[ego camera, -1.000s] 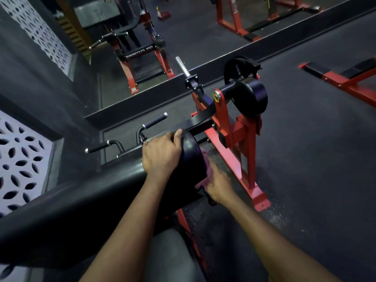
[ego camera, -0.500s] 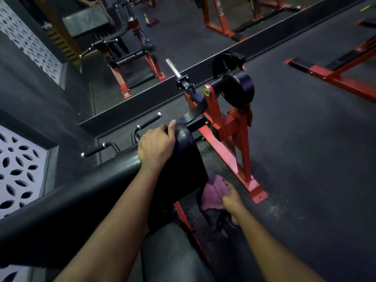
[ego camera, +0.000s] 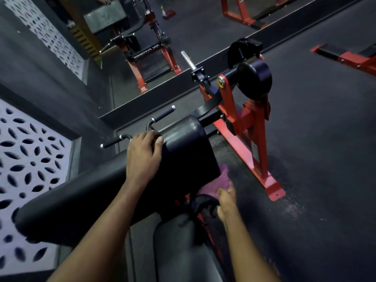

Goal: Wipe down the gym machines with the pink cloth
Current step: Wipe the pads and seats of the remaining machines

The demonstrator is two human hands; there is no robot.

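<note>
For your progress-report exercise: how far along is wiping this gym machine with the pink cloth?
Done: nothing visibly marks wiped surfaces. In hand: the right hand grips the pink cloth at the black pad's lower corner while the left hand rests on top. Left, probably: the red frame, roller pad and handles.

Left hand [ego camera: 142, 157] atop pad [ego camera: 183, 157]; cloth [ego camera: 218, 183] in right hand [ego camera: 226, 200], below pad's right edge; frame [ego camera: 247, 127] beyond.

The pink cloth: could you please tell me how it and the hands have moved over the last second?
The right hand, gripping the pink cloth, moved down the end of the black pad to its lower corner. The left hand stayed resting on top.
</note>
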